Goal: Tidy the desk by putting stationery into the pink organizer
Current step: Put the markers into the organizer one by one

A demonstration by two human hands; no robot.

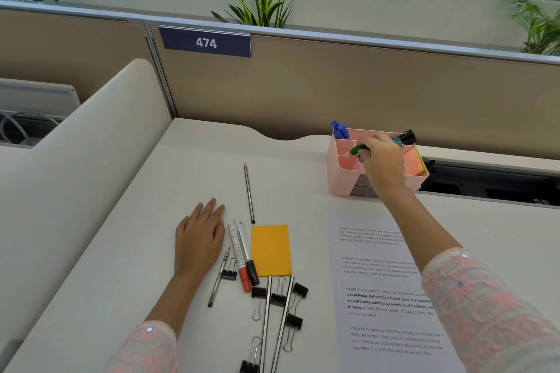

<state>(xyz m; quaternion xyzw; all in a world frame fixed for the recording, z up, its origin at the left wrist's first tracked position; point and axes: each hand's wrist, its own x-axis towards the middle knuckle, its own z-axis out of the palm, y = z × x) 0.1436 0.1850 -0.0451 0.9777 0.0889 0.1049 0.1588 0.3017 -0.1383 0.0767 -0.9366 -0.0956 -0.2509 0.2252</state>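
Note:
The pink organizer [341,174] stands at the back right of the desk, with blue markers [340,129] upright in its rear left cell and a black marker [407,137] at its rear right. Over it, my right hand [383,162] grips a green-capped marker [357,149], cap pointing left above the compartments. My left hand [198,241] rests flat on the desk. Beside it lie a red-capped marker [239,257] and a black-capped marker [247,251], a pen [218,277], a pencil [249,192], an orange sticky pad [270,250], several black binder clips [294,291] and two more pencils [283,324].
A printed sheet [381,291] lies at the right, under my right forearm. A beige partition [333,91] labelled 474 closes the back of the desk, and a white divider [100,130] rises at the left. Sticky notes [413,162] fill the organizer's right cell.

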